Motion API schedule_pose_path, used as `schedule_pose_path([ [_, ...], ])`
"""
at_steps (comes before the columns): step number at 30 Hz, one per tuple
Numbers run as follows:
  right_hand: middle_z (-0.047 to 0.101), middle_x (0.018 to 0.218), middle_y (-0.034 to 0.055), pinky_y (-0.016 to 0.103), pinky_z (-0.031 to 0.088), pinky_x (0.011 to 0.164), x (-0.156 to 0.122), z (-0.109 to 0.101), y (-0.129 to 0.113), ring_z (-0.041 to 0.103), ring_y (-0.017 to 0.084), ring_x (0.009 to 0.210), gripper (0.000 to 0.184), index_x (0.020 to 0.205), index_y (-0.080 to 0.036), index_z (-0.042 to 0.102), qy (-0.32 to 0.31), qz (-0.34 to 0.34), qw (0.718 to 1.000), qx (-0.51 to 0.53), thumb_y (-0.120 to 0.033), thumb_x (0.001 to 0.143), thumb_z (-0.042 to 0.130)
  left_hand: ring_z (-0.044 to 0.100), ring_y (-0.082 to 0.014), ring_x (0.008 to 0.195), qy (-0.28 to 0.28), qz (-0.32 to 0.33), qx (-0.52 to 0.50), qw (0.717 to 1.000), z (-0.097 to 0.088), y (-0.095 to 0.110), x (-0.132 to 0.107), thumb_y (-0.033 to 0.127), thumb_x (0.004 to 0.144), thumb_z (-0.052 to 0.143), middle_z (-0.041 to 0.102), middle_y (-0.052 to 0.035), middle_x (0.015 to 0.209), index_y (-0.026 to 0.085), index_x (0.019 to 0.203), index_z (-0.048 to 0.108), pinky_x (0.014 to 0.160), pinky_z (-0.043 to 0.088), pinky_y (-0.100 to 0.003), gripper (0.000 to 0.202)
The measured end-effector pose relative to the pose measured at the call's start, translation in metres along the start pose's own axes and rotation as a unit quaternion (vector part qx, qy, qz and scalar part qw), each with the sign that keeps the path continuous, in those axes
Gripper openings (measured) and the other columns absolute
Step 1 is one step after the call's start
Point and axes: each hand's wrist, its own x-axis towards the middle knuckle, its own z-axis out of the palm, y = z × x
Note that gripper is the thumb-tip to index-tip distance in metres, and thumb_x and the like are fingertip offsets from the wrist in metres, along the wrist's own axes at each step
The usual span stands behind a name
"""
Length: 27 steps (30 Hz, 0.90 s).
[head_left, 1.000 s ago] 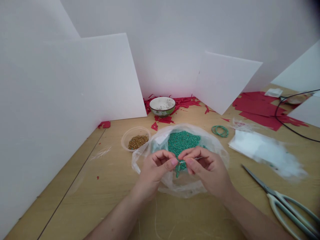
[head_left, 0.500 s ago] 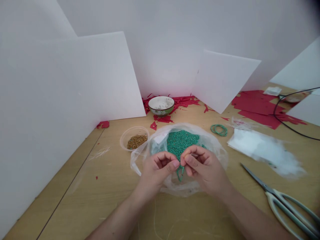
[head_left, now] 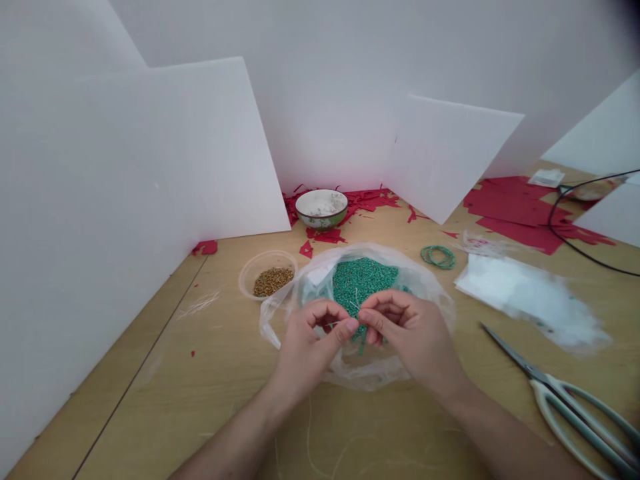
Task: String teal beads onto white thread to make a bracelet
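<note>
The beads (head_left: 363, 287) were seen in speckled teal-green, inside a colourless clear plastic bag (head_left: 395, 377). A bowl (head_left: 321, 219) was marked by a white interior and a patterned green outer band. The paper scraps (head_left: 515, 213) were coloured bright red, the scissors' handles (head_left: 560, 407) pale green, and the seeds (head_left: 273, 283) golden brown.

Change from the earlier views: a thin needle (head_left: 354, 300), hidden among the fingers half a second before, now shows as a fine shaft between the left hand (head_left: 313, 340) and the right hand (head_left: 407, 337). The green beaded strand (head_left: 361, 344) no longer forms a clear hanging loop, showing only as a short length below the right fingers. The whole scene sits slightly higher in the head view.
</note>
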Motion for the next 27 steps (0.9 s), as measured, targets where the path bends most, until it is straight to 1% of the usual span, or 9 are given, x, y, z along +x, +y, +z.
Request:
schedule_pose_path([
  [2, 0.066, 0.056, -0.0019, 0.021, 0.053, 0.049, -0.0001, 0.0007, 0.0015, 0.061, 0.011, 0.049, 0.018, 0.077, -0.02, 0.068, 0.002, -0.007, 1.0, -0.024, -0.035, 0.075, 0.077, 0.05, -0.0116, 0.063, 0.005, -0.034, -0.037, 0.999, 0.0001, -0.0008, 0.0009, 0.037, 0.079, 0.071, 0.06, -0.0005, 0.066, 0.016, 0.072, 0.065, 0.06, 0.04, -0.024, 0.022],
  [4, 0.066, 0.057, -0.0016, 0.022, 0.054, 0.051, 0.0001, 0.0018, 0.0028, 0.062, 0.011, 0.051, 0.016, 0.076, -0.02, 0.07, -0.004, -0.009, 0.999, -0.038, -0.035, 0.075, 0.076, 0.05, -0.011, 0.061, 0.021, -0.044, -0.036, 0.998, 0.0001, -0.0017, 0.0016, 0.037, 0.078, 0.071, 0.06, -0.0003, 0.065, 0.016, 0.071, 0.066, 0.058, 0.039, -0.023, 0.023],
  [6, 0.067, 0.057, -0.0011, 0.022, 0.055, 0.052, 0.0001, 0.0027, 0.0032, 0.063, 0.012, 0.051, 0.015, 0.077, -0.02, 0.071, -0.014, -0.007, 0.999, -0.043, -0.034, 0.075, 0.075, 0.051, -0.0112, 0.062, 0.031, -0.036, -0.018, 0.999, 0.0001, -0.002, 0.0019, 0.037, 0.077, 0.072, 0.061, -0.001, 0.066, 0.015, 0.071, 0.067, 0.058, 0.04, -0.023, 0.024],
  [10, 0.068, 0.056, -0.0007, 0.022, 0.055, 0.052, 0.0002, 0.0032, 0.0019, 0.063, 0.011, 0.051, 0.018, 0.076, -0.019, 0.072, -0.019, 0.001, 0.999, -0.042, -0.036, 0.074, 0.077, 0.052, -0.0117, 0.063, 0.027, -0.028, -0.002, 0.999, -0.0003, -0.0012, 0.0022, 0.037, 0.078, 0.071, 0.063, -0.0015, 0.066, 0.015, 0.071, 0.068, 0.059, 0.041, -0.023, 0.023],
  [15, 0.069, 0.058, 0.0003, 0.02, 0.053, 0.051, 0.0005, 0.0023, 0.003, 0.063, 0.011, 0.051, 0.024, 0.078, -0.018, 0.073, -0.045, 0.042, 0.998, -0.031, -0.039, 0.07, 0.079, 0.052, -0.0117, 0.064, 0.036, 0.019, 0.065, 0.997, -0.0019, 0.0012, 0.0032, 0.032, 0.079, 0.071, 0.063, -0.0013, 0.067, 0.015, 0.071, 0.07, 0.062, 0.041, -0.024, 0.019],
  [19, 0.068, 0.055, 0.0002, 0.02, 0.052, 0.051, 0.0009, 0.0012, 0.0056, 0.061, 0.01, 0.048, 0.025, 0.08, -0.017, 0.074, -0.082, 0.075, 0.994, -0.018, -0.039, 0.069, 0.08, 0.052, -0.0118, 0.064, 0.044, 0.036, 0.08, 0.995, -0.0028, 0.0025, 0.0037, 0.031, 0.077, 0.073, 0.062, -0.0011, 0.067, 0.015, 0.069, 0.069, 0.062, 0.041, -0.024, 0.018],
  [23, 0.068, 0.056, -0.0005, 0.018, 0.051, 0.051, 0.0025, 0.0011, 0.0069, 0.061, 0.009, 0.049, 0.024, 0.081, -0.017, 0.072, -0.113, 0.089, 0.99, 0.008, -0.036, 0.07, 0.081, 0.053, -0.0127, 0.066, 0.037, 0.034, 0.036, 0.998, -0.0034, -0.0007, 0.0041, 0.032, 0.076, 0.075, 0.063, -0.0013, 0.067, 0.016, 0.068, 0.069, 0.064, 0.042, -0.025, 0.019],
  [25, 0.068, 0.058, -0.0013, 0.018, 0.05, 0.051, 0.0032, 0.0014, 0.0073, 0.06, 0.008, 0.05, 0.024, 0.082, -0.017, 0.071, -0.118, 0.09, 0.988, 0.031, -0.036, 0.071, 0.081, 0.054, -0.0127, 0.067, 0.02, 0.019, -0.015, 1.0, -0.0032, -0.0034, 0.0049, 0.033, 0.076, 0.076, 0.064, -0.0015, 0.067, 0.016, 0.069, 0.069, 0.065, 0.043, -0.025, 0.02],
  [27, 0.068, 0.062, -0.0016, 0.018, 0.05, 0.052, 0.0034, 0.0015, 0.0076, 0.06, 0.008, 0.052, 0.023, 0.082, -0.017, 0.07, -0.115, 0.082, 0.988, 0.057, -0.036, 0.073, 0.079, 0.054, -0.0112, 0.066, 0.016, -0.002, -0.089, 0.996, -0.0026, -0.0058, 0.0056, 0.036, 0.078, 0.074, 0.063, -0.0011, 0.068, 0.016, 0.075, 0.071, 0.065, 0.043, -0.024, 0.021],
])
